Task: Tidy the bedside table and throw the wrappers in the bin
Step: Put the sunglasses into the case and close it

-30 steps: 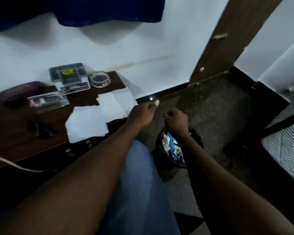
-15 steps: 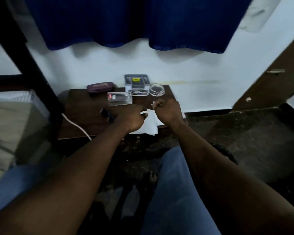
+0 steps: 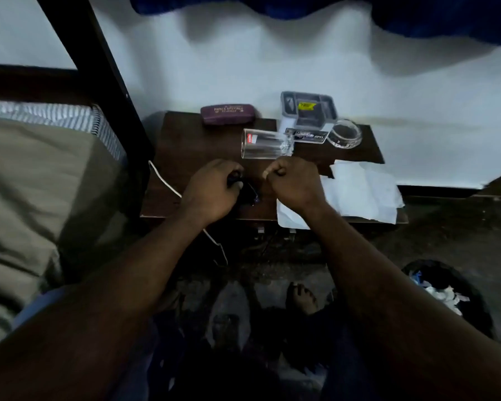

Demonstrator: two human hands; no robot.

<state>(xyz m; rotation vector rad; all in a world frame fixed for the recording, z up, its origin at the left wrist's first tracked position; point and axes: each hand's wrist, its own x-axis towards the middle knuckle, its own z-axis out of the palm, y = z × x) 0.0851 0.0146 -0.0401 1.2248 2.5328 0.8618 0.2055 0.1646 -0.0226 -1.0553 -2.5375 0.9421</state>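
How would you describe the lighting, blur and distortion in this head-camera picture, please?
Head view: dim, the white wall brightest, with a soft shadow under the curtain; the wide lens bends the bed post; the dark item gripped by the left hand is lost in shadow; edges look soft.

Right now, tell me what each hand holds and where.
Left hand grips the small dark object by its left end. Right hand is fisted; nothing shows in it.

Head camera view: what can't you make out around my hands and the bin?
Head view:
- Dark item: mostly covered by the left hand gripping it; too dark to identify.
- Right hand: curled fingers hide whether it holds anything.
- Bin: contents dim, blurred, partly behind the right forearm.
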